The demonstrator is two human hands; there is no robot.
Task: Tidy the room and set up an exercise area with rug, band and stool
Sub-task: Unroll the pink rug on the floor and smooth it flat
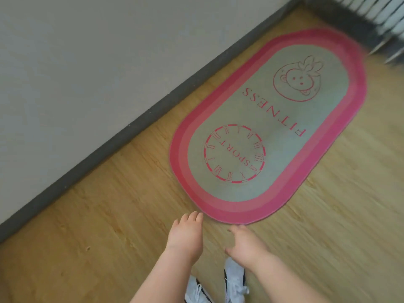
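Rug [269, 127] lies flat at 1 o'clock beside the wall [87, 73], left hand [185, 234] and right hand [248, 244] at its 6 o'clock edge, fingers relaxed, holding nothing; I'd call placement nearly done, next fetch band, stool.

the rug [269, 127] is laid flat on the floor [109, 215], its long side running along the wall [87, 62], which is found to the left. a strip of floor is left between the rug and the baseboard [131, 133]. beyond the far end of the rug, at the upper right, a radiator [384, 16] is seen. the left hand [185, 232] and the right hand [247, 243] are held side by side at the near end of the rug. two shoes [235, 278] are placed on the floor behind the hands.
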